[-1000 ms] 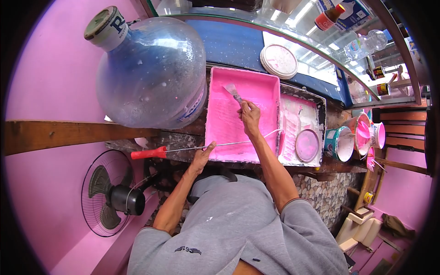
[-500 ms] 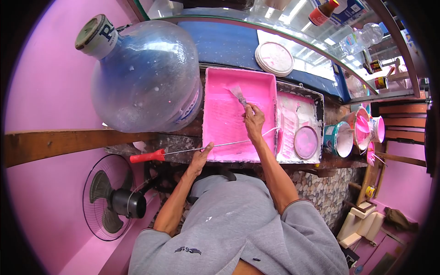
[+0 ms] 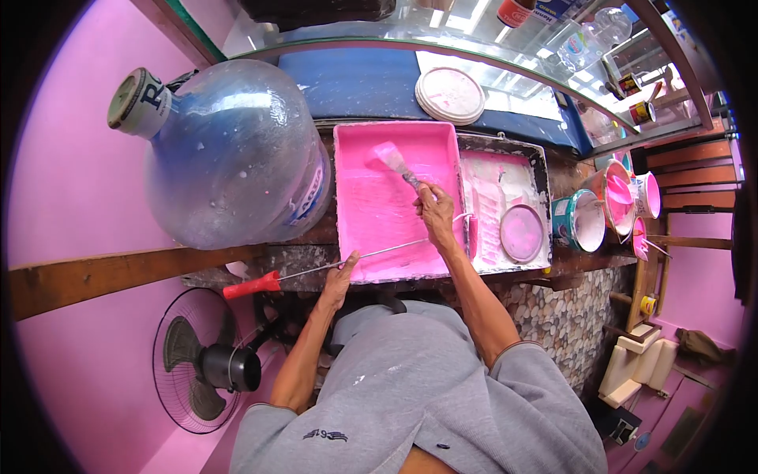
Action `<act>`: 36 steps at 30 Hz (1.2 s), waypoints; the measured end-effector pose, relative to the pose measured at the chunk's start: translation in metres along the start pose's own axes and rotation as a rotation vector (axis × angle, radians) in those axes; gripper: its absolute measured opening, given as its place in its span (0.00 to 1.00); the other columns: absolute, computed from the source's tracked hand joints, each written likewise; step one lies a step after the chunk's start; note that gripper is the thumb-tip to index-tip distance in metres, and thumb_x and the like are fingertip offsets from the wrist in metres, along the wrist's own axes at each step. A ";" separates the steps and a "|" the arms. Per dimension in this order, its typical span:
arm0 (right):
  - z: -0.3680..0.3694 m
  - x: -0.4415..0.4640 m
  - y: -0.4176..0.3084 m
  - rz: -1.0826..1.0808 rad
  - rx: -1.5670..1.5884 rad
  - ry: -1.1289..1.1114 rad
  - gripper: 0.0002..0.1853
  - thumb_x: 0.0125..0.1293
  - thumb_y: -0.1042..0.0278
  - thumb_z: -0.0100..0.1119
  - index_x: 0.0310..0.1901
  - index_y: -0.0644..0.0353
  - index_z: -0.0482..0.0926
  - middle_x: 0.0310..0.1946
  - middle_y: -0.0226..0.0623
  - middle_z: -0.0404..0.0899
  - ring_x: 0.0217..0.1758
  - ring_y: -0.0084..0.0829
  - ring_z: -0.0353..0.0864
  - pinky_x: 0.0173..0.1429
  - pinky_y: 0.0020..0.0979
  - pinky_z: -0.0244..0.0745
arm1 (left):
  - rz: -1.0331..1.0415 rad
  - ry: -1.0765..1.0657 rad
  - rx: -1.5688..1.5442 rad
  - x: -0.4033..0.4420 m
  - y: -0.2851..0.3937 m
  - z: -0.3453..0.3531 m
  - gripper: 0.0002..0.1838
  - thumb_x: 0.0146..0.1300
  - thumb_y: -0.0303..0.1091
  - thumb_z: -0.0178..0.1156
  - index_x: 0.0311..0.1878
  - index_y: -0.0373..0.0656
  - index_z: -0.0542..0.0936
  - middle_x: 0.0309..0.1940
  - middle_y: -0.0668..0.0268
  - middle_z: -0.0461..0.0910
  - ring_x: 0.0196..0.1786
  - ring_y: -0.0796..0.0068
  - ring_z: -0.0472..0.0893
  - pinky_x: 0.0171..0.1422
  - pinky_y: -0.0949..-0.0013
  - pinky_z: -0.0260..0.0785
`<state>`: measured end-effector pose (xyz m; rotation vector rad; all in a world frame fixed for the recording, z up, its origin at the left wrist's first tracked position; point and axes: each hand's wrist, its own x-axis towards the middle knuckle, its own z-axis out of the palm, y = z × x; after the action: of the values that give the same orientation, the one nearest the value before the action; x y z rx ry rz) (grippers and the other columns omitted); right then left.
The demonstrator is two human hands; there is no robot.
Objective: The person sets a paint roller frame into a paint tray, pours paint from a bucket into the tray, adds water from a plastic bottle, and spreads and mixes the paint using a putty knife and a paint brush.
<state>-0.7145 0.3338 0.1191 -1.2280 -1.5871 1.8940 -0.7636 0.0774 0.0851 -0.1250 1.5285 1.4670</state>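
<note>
My right hand (image 3: 436,212) is closed around the handle of a putty knife (image 3: 409,178). Its blade, coated in pink paint, is over the far part of a paint tray (image 3: 343,189). Wet pink paint covers the tray's floor. At the tray's near left edge, my left hand (image 3: 339,283) has its thumb on the rim and its fingers mostly hidden beneath. A paint roller frame (image 3: 379,252) with a red handle (image 3: 251,285) lies across the near side of the tray, its rod passing by my left thumb.
A second tray (image 3: 505,170) with a round lid (image 3: 521,234) adjoins on the right, then paint buckets (image 3: 586,221). A large water bottle (image 3: 237,158) stands left. Stacked lids (image 3: 450,93) lie behind, below a glass case. A fan (image 3: 197,359) is at lower left.
The putty knife's blade has shifted slightly toward the tray's far left and now shows more pink paint. My left hand keeps its place on the rim. The whole view has moved a little.
</note>
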 end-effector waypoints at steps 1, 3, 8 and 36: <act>-0.001 0.000 -0.001 -0.040 -0.002 0.076 0.17 0.67 0.60 0.55 0.48 0.67 0.80 0.20 0.33 0.77 0.21 0.19 0.74 0.26 0.23 0.68 | -0.039 0.015 0.013 -0.001 0.002 0.000 0.43 0.58 0.59 0.64 0.64 0.33 0.66 0.59 0.58 0.70 0.65 0.70 0.65 0.72 0.62 0.50; -0.004 0.002 0.000 -0.081 -0.002 0.156 0.17 0.66 0.61 0.55 0.48 0.67 0.80 0.20 0.34 0.77 0.22 0.20 0.74 0.26 0.23 0.68 | -0.054 0.027 0.026 -0.003 0.004 0.001 0.42 0.57 0.60 0.64 0.63 0.33 0.67 0.59 0.58 0.70 0.64 0.70 0.65 0.72 0.62 0.51; -0.006 0.003 -0.006 -0.017 -0.117 0.050 0.17 0.66 0.62 0.54 0.49 0.66 0.80 0.20 0.35 0.78 0.20 0.21 0.75 0.24 0.23 0.69 | -0.002 0.018 -0.005 -0.006 0.009 0.006 0.44 0.55 0.62 0.65 0.62 0.32 0.68 0.60 0.59 0.67 0.65 0.73 0.60 0.71 0.61 0.47; -0.048 0.035 -0.057 -0.796 -1.234 0.023 0.15 0.60 0.68 0.57 0.49 0.60 0.76 0.32 0.43 0.75 0.37 0.43 0.79 0.39 0.41 0.76 | 0.062 0.014 -0.024 0.003 -0.007 0.001 0.44 0.57 0.62 0.64 0.63 0.32 0.68 0.57 0.60 0.71 0.62 0.72 0.66 0.71 0.63 0.51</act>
<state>-0.7090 0.4049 0.1597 -0.6716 -2.7511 0.3125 -0.7599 0.0776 0.0787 -0.1034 1.5390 1.5365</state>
